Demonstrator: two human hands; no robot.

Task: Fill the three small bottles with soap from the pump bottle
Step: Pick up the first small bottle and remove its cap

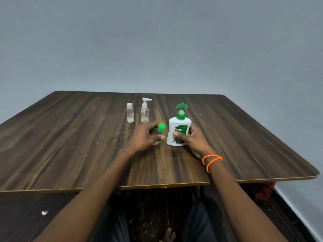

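A white pump bottle (pixel 178 126) with a green pump head and a Dettol label stands upright mid-table. My right hand (pixel 194 140) grips its body, thumb across the label. Just left of it, my left hand (pixel 145 138) holds a small clear bottle with a green cap (pixel 161 128), tilted slightly; most of its body is hidden by my fingers. Further back stand a small clear bottle with a white cap (pixel 130 113) and a small clear bottle with a white pump top (pixel 144 110), both upright and untouched.
The dark wood-grain table (pixel 70 145) stretches wide to both sides, with its front edge near me. A plain grey wall rises behind it. My knees and the dark floor show below the table edge. An orange band circles my right wrist (pixel 211 161).
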